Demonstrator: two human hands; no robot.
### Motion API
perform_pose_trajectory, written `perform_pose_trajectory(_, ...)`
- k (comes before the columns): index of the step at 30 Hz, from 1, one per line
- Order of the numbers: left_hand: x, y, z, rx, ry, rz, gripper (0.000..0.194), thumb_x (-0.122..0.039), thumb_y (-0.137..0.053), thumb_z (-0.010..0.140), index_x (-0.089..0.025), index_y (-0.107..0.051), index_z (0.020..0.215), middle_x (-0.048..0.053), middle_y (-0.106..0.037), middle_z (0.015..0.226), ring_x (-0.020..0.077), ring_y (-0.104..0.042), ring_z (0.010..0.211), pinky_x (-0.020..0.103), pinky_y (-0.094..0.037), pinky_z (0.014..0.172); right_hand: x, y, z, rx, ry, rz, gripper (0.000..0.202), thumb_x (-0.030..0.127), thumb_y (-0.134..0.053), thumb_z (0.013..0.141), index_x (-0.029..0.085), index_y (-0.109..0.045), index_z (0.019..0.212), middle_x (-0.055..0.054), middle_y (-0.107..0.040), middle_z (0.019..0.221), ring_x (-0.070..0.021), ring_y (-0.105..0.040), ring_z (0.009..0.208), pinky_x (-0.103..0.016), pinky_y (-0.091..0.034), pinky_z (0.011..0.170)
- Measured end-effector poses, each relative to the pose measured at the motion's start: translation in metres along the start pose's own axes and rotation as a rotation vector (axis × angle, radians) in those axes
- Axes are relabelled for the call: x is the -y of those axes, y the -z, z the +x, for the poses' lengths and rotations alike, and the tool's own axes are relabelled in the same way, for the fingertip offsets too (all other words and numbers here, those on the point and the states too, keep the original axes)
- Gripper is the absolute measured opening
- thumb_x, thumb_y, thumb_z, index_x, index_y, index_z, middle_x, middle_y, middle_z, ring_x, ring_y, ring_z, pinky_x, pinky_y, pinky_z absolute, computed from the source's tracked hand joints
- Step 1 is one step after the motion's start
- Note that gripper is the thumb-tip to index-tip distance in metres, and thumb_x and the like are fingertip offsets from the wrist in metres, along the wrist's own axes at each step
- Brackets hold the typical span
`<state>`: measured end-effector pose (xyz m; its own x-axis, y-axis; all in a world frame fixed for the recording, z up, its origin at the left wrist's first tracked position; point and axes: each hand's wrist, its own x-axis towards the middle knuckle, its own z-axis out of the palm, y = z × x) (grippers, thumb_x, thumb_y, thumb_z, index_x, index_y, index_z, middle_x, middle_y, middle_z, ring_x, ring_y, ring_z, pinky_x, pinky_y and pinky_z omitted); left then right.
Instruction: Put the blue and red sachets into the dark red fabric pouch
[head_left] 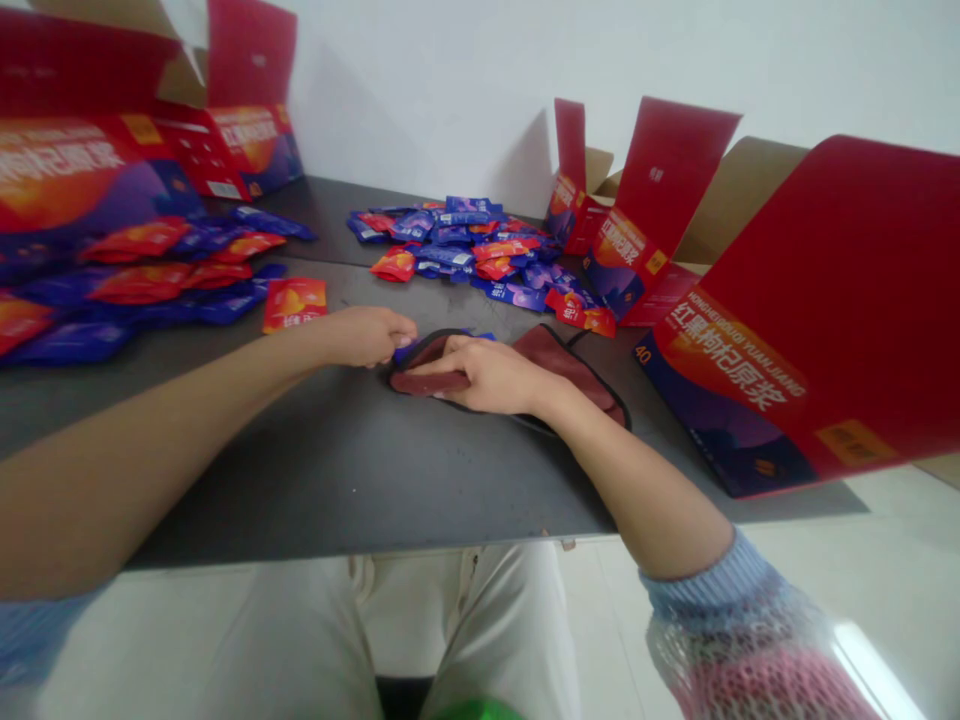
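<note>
- While I am watching through the head camera, the right hand (491, 372) is clamping its thumb and fingers on a fold at the left end of the brown cloth (564, 365).
- The left hand (373, 337) is curling its fingers together just beside that end; I am not able to tell whether they are pinching the cloth's rim or the blue packet (406, 350) showing there.
- The brown cloth is lying mid-scene on the dark table (337, 480), its black edging arching over the fold, its right part spreading out. I am judging it light, limp and hard to damage, likely to crumple under a push, so I am favouring the edged rim for a hold.
- The blue packet is looking thin and slick; I am reckoning on a flat pinch.
- Farther out, blue and red packets are lying in a far pile (450, 237), others in a left heap (142, 285), with a lone red packet (295, 303) just right of that.
- On the right, a near box (847, 330), a middle box (622, 250) and a far box (568, 205) are standing with flaps raised; two left boxes (67, 200) are standing open too. I am not seeing their contents.
</note>
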<state>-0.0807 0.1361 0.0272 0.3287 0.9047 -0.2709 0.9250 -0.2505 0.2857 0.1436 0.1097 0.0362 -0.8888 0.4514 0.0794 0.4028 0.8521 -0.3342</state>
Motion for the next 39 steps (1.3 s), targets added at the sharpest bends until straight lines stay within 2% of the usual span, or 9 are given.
perform_pose_trajectory(3, 0.0, 0.0, 0.001, 0.016, -0.007, 0.004, 0.027, -0.038, -0.042, 0.087, -0.022, -0.064, 0.089, 0.001, -0.064, 0.066, 0.0167, -0.059, 0.056, 0.025, -0.038, 0.056, -0.015, 0.007, -0.005, -0.015, -0.1, -0.007, 0.044, 0.02, -0.058, 0.089, 0.034, -0.066, 0.129, 0.003, -0.067, 0.129, -0.0179, -0.062, 0.115, -0.025, -0.045, 0.094)
perform_pose_trajectory(7, -0.001, 0.002, -0.001, 0.031, -0.019, 0.017, 0.029, -0.04, -0.044, 0.087, -0.024, -0.067, 0.095, 0.001, -0.064, 0.069, 0.0178, -0.061, 0.061, 0.025, -0.04, 0.062, -0.032, 0.013, -0.012, -0.08, -0.441, -0.132, 0.044, 0.028, -0.06, 0.089, 0.032, -0.064, 0.133, -0.002, -0.07, 0.125, -0.0242, -0.065, 0.11, -0.03, -0.048, 0.089)
perform_pose_trajectory(12, -0.01, 0.004, -0.001, -0.037, -0.044, 0.105, 0.023, -0.036, -0.05, 0.082, -0.024, -0.069, 0.087, 0.003, -0.062, 0.064, 0.0225, -0.062, 0.069, 0.028, -0.04, 0.066, -0.017, 0.004, -0.012, -0.123, -0.606, -0.275, 0.042, 0.036, -0.048, 0.097, 0.037, -0.06, 0.136, -0.008, -0.064, 0.13, -0.0296, -0.064, 0.11, -0.037, -0.049, 0.09)
perform_pose_trajectory(15, -0.01, 0.003, 0.0, 0.004, -0.005, 0.049, 0.025, -0.035, -0.051, 0.08, -0.025, -0.07, 0.093, 0.002, -0.062, 0.061, 0.0209, -0.061, 0.062, 0.027, -0.04, 0.062, 0.008, -0.008, -0.003, -0.164, -0.595, -0.332, 0.042, 0.029, -0.044, 0.097, 0.03, -0.06, 0.136, -0.013, -0.061, 0.126, -0.029, -0.065, 0.105, -0.038, -0.05, 0.087)
perform_pose_trajectory(20, -0.001, 0.002, -0.001, 0.028, 0.016, -0.099, 0.032, -0.025, -0.052, 0.071, -0.024, -0.07, 0.098, 0.001, -0.067, 0.064, 0.0193, -0.062, 0.058, 0.025, -0.041, 0.058, 0.033, -0.017, 0.011, -0.102, -0.384, -0.321, 0.045, 0.024, -0.047, 0.093, 0.026, -0.057, 0.137, -0.013, -0.06, 0.121, -0.0283, -0.063, 0.107, -0.037, -0.051, 0.086)
perform_pose_trajectory(27, -0.005, 0.005, -0.011, -0.049, -0.017, 0.018, 0.021, -0.023, -0.047, 0.079, -0.021, -0.066, 0.085, 0.001, -0.066, 0.065, 0.0177, -0.061, 0.059, 0.026, -0.04, 0.062, 0.009, 0.009, -0.003, 0.076, -0.171, -0.05, 0.054, 0.021, -0.066, 0.081, 0.032, -0.063, 0.134, -0.003, -0.067, 0.127, -0.023, -0.062, 0.112, -0.031, -0.047, 0.095)
perform_pose_trajectory(31, -0.016, 0.007, -0.012, -0.069, -0.021, 0.154, 0.02, -0.023, -0.045, 0.084, -0.021, -0.065, 0.086, 0.002, -0.064, 0.061, 0.0201, -0.062, 0.065, 0.027, -0.039, 0.065, -0.013, 0.023, -0.019, 0.087, -0.491, -0.064, 0.049, 0.018, -0.065, 0.079, 0.035, -0.069, 0.126, 0.0, -0.072, 0.12, -0.0241, -0.066, 0.105, -0.031, -0.05, 0.089)
perform_pose_trajectory(35, -0.014, 0.006, -0.011, -0.071, -0.034, 0.151, 0.017, -0.023, -0.047, 0.083, -0.021, -0.064, 0.083, 0.001, -0.064, 0.061, 0.0199, -0.062, 0.063, 0.028, -0.039, 0.065, -0.016, 0.025, -0.024, 0.01, -0.856, -0.315, 0.047, 0.025, -0.06, 0.086, 0.034, -0.065, 0.132, -0.012, -0.063, 0.133, -0.0353, -0.062, 0.115, -0.045, -0.05, 0.09)
perform_pose_trajectory(39, -0.004, 0.003, -0.009, -0.057, -0.049, 0.084, 0.017, -0.026, -0.046, 0.084, -0.021, -0.062, 0.083, -0.001, -0.066, 0.066, 0.0162, -0.061, 0.055, 0.025, -0.04, 0.061, -0.003, 0.019, -0.02, 0.001, -0.85, -0.415, 0.045, 0.024, -0.052, 0.092, 0.035, -0.063, 0.134, -0.016, -0.058, 0.135, -0.0396, -0.056, 0.119, -0.049, -0.049, 0.089)
